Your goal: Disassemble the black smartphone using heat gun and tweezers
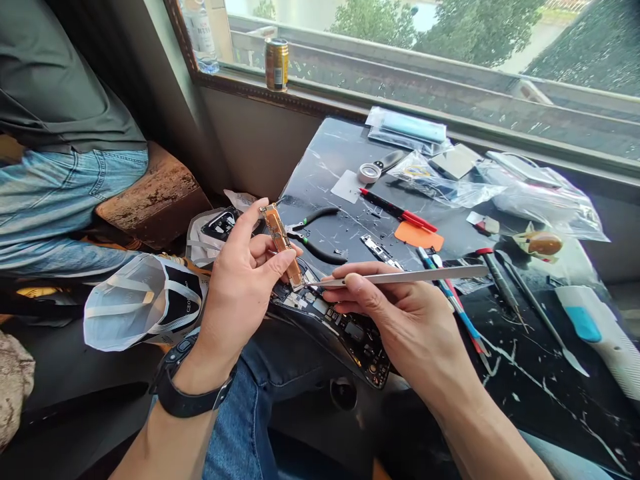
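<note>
Two items are being held above the lap: a copper-coloured strip (281, 243) is being gripped between the thumb and fingers of the closed left hand (240, 293), its long axis slanting down to the right, while slender steel tweezers (400, 276) are being pinched level in the right hand (395, 313), their tip brought just to the strip's lower end. An exposed circuit board (357, 337) is being kept beneath, beside a black, paint-flecked table (320, 180) bearing black-handled pliers (323, 215), with a seated person's jeans (65, 200) being seen left of the window (450, 80).
</note>
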`<state>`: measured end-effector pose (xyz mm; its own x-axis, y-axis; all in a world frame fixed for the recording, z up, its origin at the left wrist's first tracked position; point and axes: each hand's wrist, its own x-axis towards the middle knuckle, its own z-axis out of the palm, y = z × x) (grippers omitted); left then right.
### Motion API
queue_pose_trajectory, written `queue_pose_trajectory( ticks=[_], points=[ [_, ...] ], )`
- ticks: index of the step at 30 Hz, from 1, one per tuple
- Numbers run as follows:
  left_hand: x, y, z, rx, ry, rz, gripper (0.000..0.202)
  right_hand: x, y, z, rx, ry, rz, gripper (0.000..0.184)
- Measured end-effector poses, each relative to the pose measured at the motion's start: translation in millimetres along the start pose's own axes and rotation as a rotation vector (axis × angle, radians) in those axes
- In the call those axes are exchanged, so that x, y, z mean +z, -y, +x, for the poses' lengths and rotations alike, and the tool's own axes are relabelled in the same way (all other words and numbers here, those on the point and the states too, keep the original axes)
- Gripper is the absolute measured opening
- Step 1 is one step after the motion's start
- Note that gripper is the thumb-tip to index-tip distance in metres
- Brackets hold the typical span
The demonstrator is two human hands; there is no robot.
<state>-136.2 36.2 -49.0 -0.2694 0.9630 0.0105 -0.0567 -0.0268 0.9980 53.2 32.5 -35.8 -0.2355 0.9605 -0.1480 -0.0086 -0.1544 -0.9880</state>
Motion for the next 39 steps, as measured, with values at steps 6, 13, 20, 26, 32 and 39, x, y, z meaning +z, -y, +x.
queue_pose_trajectory(
  ticks=[6, 13, 20, 26, 32, 39],
  points=[
    [-0.5, -0.3, 0.6, 0.012, 0.011, 0.006, 0.069, -2.3, -1.9, 5.8, -0.025, 0.026, 0.010, 0.021],
    [-1.2, -0.9, 1.1, -0.020, 0.017, -0.018, 0.067, -4.3, -2.3, 6.9, -0.047, 0.026, 0.017, 0.022],
    [-2.1, 0.9, 2.2, -0.028, 0.019, -0.031, 0.068, -6.0, -1.5, 7.2, -0.035, 0.050, 0.044, 0.019],
    [-3.3, 2.8, 2.0, -0.016, 0.032, -0.036, 0.067, -5.8, -0.5, 8.7, -0.026, 0.031, 0.011, 0.024],
    [-3.0, 2.3, 1.9, -0.019, 0.031, -0.042, 0.066, -5.7, -0.4, 9.0, -0.045, 0.047, 0.010, 0.022],
    [-4.0, 3.2, 1.4, 0.003, 0.041, -0.018, 0.053, -5.7, 1.7, 11.6, -0.014, 0.045, 0.006, 0.026]
  ],
)
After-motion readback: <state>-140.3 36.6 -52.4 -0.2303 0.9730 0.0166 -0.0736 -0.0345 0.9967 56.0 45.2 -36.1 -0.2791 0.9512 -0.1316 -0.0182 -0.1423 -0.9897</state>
